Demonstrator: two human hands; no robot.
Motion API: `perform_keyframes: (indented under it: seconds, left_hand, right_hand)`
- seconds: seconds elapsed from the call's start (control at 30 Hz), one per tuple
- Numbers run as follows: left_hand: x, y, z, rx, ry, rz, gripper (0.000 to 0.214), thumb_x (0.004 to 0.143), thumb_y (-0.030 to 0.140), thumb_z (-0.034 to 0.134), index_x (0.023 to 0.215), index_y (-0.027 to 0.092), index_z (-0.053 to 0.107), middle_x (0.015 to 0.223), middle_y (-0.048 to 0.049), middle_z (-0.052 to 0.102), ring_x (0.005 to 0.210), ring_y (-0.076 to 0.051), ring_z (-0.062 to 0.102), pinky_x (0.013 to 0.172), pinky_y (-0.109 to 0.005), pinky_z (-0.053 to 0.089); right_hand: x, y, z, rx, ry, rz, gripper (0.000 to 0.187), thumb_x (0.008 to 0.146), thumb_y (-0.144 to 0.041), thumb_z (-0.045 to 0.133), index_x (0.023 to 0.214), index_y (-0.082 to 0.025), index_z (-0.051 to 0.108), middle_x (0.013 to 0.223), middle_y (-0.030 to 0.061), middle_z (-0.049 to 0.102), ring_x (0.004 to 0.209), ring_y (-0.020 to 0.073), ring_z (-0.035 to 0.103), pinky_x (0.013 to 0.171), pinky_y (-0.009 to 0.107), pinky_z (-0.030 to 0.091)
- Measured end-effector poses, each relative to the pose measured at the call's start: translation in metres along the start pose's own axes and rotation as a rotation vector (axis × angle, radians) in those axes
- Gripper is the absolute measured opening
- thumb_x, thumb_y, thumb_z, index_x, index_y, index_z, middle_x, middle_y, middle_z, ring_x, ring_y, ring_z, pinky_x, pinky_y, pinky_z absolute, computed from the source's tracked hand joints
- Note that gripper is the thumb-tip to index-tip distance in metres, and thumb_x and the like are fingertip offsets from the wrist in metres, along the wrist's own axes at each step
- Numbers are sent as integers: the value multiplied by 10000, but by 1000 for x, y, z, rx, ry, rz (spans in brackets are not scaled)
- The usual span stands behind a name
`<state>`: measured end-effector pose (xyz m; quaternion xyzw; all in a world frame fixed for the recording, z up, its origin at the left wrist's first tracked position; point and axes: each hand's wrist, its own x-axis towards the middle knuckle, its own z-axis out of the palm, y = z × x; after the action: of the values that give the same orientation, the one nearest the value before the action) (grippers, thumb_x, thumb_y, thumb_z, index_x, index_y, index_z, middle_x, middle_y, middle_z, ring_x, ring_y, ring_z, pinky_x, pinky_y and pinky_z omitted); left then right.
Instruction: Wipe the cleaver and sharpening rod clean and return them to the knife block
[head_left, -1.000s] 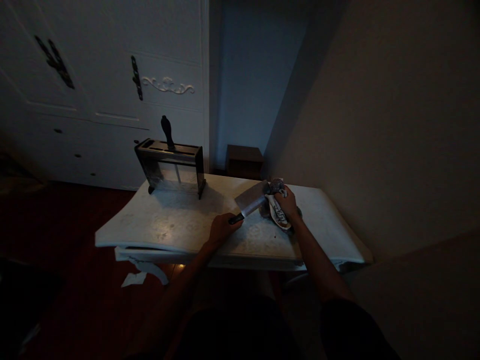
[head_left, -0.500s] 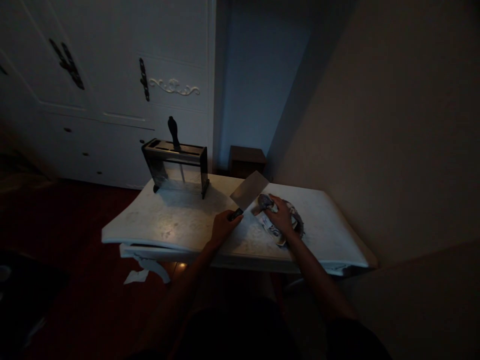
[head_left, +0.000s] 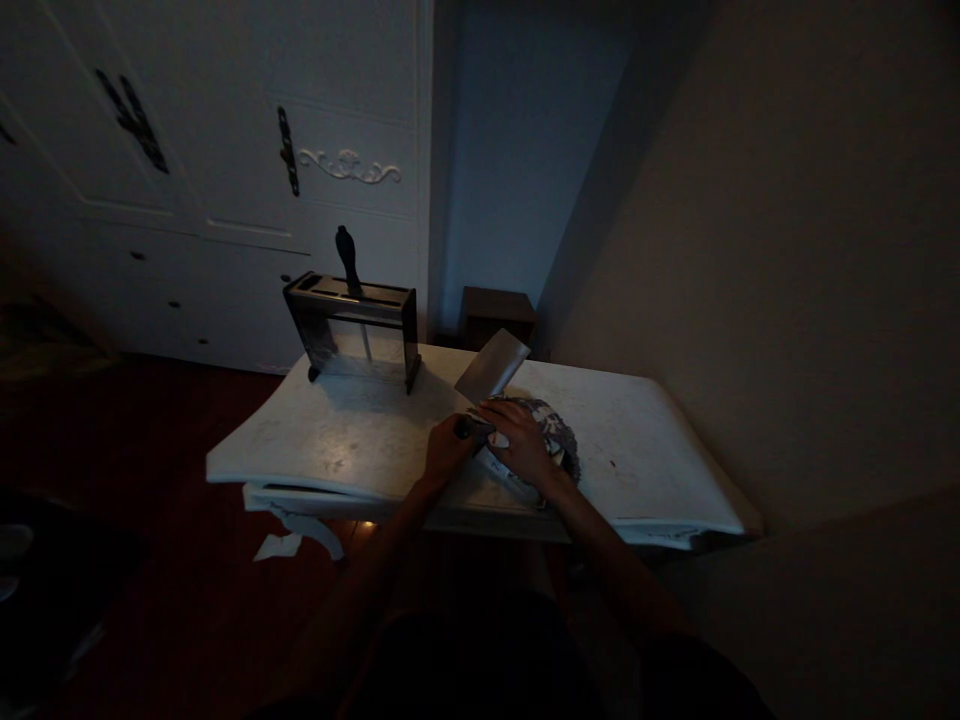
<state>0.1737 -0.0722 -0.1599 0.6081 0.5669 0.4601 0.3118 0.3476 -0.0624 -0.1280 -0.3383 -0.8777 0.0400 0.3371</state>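
A cleaver (head_left: 493, 365) with a broad metal blade and dark handle is in my left hand (head_left: 445, 450), its blade tilted up and away over the table. My right hand (head_left: 519, 440) is closed on a crumpled patterned cloth (head_left: 553, 428), pressing part of it against the cleaver's handle near the base of the blade. The rest of the cloth bunches to the right on the white table (head_left: 637, 455). Dim light hides the fingertips of both hands.
A knife block (head_left: 367, 350) with clear sides and one black-handled knife (head_left: 346, 258) stands at the table's back left. Behind are a white cabinet (head_left: 225, 180) and a small brown box-like piece (head_left: 499, 303). A wall (head_left: 787, 300) borders the right side. White paper (head_left: 277, 546) lies on the red floor.
My right hand has moved left with the cloth, from beside the cleaver onto its handle. The blade has shifted slightly and its tilt has changed. My left hand has stayed on the handle.
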Motion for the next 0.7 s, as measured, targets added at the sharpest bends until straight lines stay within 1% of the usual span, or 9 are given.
perform_keyframes:
  seconds: [0.13, 0.2, 0.3, 0.4, 0.47, 0.57, 0.7]
  left_hand:
    - [0, 4, -2, 14, -9, -12, 241, 709, 229, 675, 930, 140, 704, 884, -44, 727, 795, -175, 646, 714, -259, 463]
    - [0, 4, -2, 20, -10, -8, 253, 718, 228, 669, 953, 143, 706, 914, -49, 730, 820, -179, 650, 740, -264, 472]
    - [0, 2, -1, 7, -2, 5, 246, 757, 245, 637, 980, 159, 695, 946, -47, 727, 848, -177, 649, 778, -271, 481]
    - [0, 0, 0, -15, 21, 20, 257, 775, 271, 626, 1004, 163, 673, 940, -45, 715, 852, -174, 640, 775, -271, 479]
    - [-1, 1, 1, -31, 39, 20, 261, 784, 305, 636, 1001, 162, 658, 917, -41, 702, 836, -169, 629, 762, -269, 473]
    - [-2, 4, 1, -58, 56, 12, 255, 792, 346, 642, 969, 163, 635, 857, -22, 670, 790, -157, 602, 736, -265, 457]
    - [-4, 7, 0, -150, 45, 28, 270, 773, 344, 643, 969, 162, 607, 817, -5, 629, 758, -145, 572, 710, -257, 443]
  right_hand:
    - [3, -7, -4, -34, -45, 63, 642, 750, -82, 648, 1361, -268, 580, 1299, 101, 605, 1218, 310, 522, 1030, 502, 427]
    - [3, -9, -5, -41, -47, 89, 642, 738, -69, 638, 1344, -274, 591, 1282, 100, 598, 1192, 311, 528, 1002, 496, 440]
    - [-1, -9, -4, -17, -12, 98, 611, 712, -49, 619, 1295, -234, 622, 1227, 107, 604, 1150, 304, 539, 974, 471, 456]
    - [-6, -5, -2, 13, 9, 105, 574, 691, -50, 615, 1243, -203, 650, 1172, 114, 618, 1107, 308, 551, 951, 467, 465]
    - [-11, -1, 0, 25, 16, 114, 551, 696, -69, 619, 1229, -203, 655, 1169, 115, 625, 1104, 313, 553, 960, 481, 459]
    - [-17, 6, 3, 73, 47, 136, 538, 727, -117, 624, 1257, -209, 638, 1207, 116, 626, 1136, 313, 548, 985, 491, 448]
    - [-23, 13, 7, 226, 128, 195, 503, 782, -189, 610, 1282, -233, 625, 1271, 108, 619, 1202, 294, 543, 1036, 486, 424]
